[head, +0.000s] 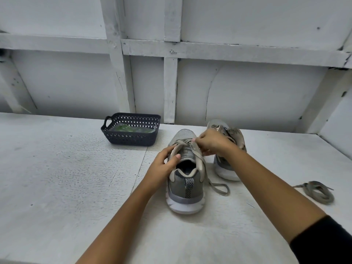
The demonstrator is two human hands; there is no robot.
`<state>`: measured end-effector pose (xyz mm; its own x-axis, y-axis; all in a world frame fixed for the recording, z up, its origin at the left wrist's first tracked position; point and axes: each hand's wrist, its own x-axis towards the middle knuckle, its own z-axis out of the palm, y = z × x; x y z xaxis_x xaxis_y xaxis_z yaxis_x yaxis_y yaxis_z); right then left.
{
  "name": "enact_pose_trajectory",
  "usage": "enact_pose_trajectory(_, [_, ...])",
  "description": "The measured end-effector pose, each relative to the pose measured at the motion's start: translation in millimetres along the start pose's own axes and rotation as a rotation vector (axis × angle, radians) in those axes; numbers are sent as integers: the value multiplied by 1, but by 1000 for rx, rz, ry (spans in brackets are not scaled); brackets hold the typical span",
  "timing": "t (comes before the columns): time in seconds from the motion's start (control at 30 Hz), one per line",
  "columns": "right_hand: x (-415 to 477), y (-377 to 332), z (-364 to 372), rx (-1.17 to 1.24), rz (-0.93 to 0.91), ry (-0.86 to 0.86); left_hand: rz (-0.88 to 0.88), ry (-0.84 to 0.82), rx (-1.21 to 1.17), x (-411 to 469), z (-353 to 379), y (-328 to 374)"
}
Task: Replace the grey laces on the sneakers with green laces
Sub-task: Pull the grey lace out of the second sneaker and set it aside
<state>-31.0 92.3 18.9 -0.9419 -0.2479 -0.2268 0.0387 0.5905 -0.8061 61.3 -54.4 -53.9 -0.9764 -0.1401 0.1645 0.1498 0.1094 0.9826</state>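
Note:
A grey sneaker stands heel toward me in the middle of the white table. My left hand grips its left collar and eyelet edge. My right hand pinches the grey lace at the upper eyelets; the lace's loose end trails down the shoe's right side onto the table. The second sneaker stands behind my right hand, partly hidden, and seems to have no lace. A removed grey lace lies coiled at the right. Green laces in clear wrapping sit in the basket.
A dark plastic basket with a handle stands at the back of the table, left of the shoes. A white panelled wall with wooden battens rises right behind the table. The table surface spreads out to the left.

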Motion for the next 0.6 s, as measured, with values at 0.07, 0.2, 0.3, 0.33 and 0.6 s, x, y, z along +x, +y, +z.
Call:
enact_pose_trajectory(0.07, [3, 0, -2, 74, -65, 61, 1, -1, 6, -1, 0, 0])
enact_pose_trajectory(0.2, [14, -9, -19, 303, -141, 337, 0, 2, 20, 0, 0, -1])
enact_pose_trajectory(0.3, [15, -13, -22, 351, -148, 411, -1, -3, -3, 0, 0, -1])
enact_pose_trajectory(0.33, [13, -12, -19, 347, -126, 363, -1, -2, -3, -1, 0, -1])
enact_pose_trajectory(0.6, [-3, 1, -3, 14, -66, 13, 6, -12, 13, 1, -1, -4])
